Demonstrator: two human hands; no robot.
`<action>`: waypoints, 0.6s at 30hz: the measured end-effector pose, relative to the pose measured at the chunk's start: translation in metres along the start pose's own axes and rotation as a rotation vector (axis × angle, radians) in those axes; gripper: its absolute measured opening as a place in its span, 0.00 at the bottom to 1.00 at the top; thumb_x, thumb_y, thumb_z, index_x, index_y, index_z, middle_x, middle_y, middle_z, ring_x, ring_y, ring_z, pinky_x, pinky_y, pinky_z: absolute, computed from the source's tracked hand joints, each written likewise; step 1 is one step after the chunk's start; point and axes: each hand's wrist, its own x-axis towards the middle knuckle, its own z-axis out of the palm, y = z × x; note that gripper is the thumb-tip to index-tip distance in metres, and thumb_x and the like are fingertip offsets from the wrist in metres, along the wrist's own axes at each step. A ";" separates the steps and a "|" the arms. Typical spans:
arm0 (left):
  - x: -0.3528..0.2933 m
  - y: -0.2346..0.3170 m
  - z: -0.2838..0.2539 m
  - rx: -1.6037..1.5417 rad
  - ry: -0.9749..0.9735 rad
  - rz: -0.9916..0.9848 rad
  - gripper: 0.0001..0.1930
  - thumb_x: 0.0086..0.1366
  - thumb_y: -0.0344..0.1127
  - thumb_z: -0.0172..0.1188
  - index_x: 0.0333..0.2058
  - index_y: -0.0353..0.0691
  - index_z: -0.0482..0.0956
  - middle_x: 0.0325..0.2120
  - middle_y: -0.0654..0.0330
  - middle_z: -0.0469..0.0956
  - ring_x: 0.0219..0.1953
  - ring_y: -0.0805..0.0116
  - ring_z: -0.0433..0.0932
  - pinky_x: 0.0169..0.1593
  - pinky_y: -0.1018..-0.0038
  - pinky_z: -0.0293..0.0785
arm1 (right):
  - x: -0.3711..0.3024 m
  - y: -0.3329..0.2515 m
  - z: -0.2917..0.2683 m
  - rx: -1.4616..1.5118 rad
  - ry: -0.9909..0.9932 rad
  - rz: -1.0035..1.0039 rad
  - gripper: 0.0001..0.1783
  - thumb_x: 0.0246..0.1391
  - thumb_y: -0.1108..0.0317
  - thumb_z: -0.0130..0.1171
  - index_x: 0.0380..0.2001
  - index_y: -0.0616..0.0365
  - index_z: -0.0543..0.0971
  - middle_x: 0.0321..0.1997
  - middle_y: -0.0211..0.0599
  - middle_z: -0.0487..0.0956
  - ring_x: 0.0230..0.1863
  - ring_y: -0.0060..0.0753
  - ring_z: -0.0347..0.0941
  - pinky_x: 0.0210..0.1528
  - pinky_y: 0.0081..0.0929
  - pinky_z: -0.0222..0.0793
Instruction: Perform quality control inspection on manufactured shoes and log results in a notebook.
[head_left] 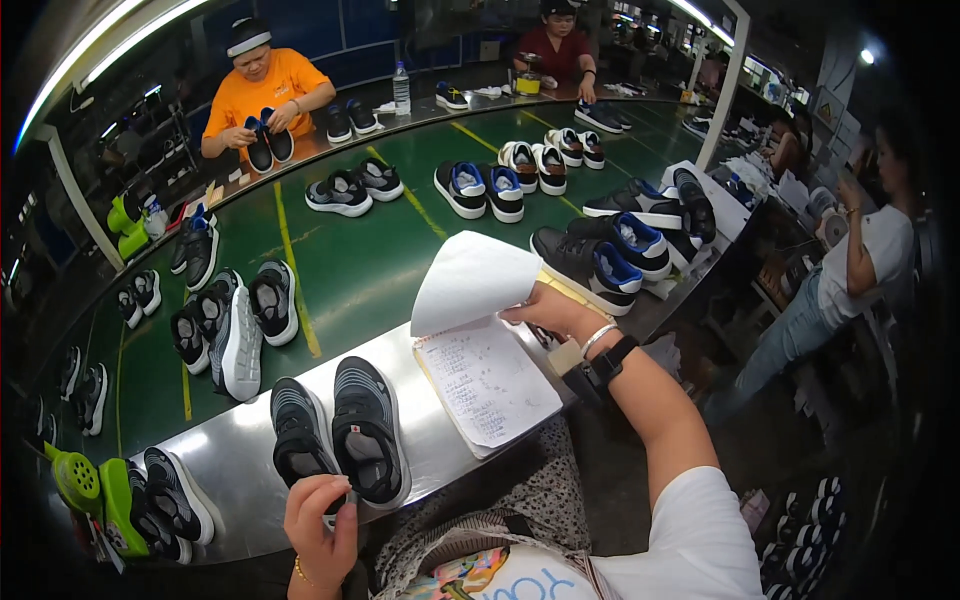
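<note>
A notebook [487, 390] with handwritten lines lies at the steel ledge's edge in front of me. My right hand [562, 310] grips its lifted, curled page [475, 280] at the right side. My left hand [322, 528] is low, fingers curled toward the thumb, close behind the heels of two dark grey sneakers. The left sneaker [300, 425] and the right sneaker [365, 420] stand side by side, toes pointing away. Whether the fingertips touch a heel or pinch something small is hidden.
Pairs of shoes stand along the green conveyor belt [345, 270] with yellow lines. Black shoes [590, 262] crowd beyond the notebook. A green fan [118, 505] is at the lower left. Across the belt, a person in orange [265, 85] holds shoes; another person [860, 260] stands at right.
</note>
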 end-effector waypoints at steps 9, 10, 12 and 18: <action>0.027 0.000 0.126 0.312 -0.424 0.125 0.34 0.43 0.37 0.68 0.51 0.41 0.67 0.55 0.46 0.59 0.55 0.45 0.59 0.57 0.57 0.55 | -0.120 -0.018 0.029 -1.132 -0.284 -0.488 0.23 0.41 0.76 0.53 0.43 0.39 0.77 0.54 0.34 0.69 0.56 0.41 0.62 0.57 0.36 0.56; 0.024 -0.004 0.137 0.334 -0.450 0.129 0.32 0.42 0.39 0.68 0.49 0.43 0.69 0.52 0.49 0.62 0.54 0.47 0.60 0.56 0.57 0.56 | -0.131 -0.017 0.030 -1.107 -0.229 -0.447 0.21 0.42 0.74 0.54 0.41 0.40 0.77 0.53 0.34 0.69 0.55 0.40 0.62 0.56 0.35 0.57; 0.007 -0.027 0.150 0.354 -0.485 0.113 0.30 0.43 0.38 0.67 0.48 0.43 0.71 0.51 0.50 0.64 0.53 0.48 0.61 0.55 0.58 0.57 | -0.142 -0.022 0.027 -1.005 -0.131 -0.415 0.18 0.42 0.73 0.55 0.40 0.46 0.77 0.50 0.35 0.70 0.53 0.40 0.64 0.54 0.35 0.59; -0.008 -0.035 0.150 0.363 -0.449 0.118 0.21 0.46 0.35 0.63 0.43 0.45 0.74 0.47 0.53 0.68 0.51 0.53 0.64 0.52 0.60 0.61 | -0.144 0.003 0.015 -0.883 0.444 -0.076 0.22 0.40 0.66 0.62 0.43 0.53 0.74 0.45 0.40 0.70 0.48 0.45 0.66 0.50 0.38 0.63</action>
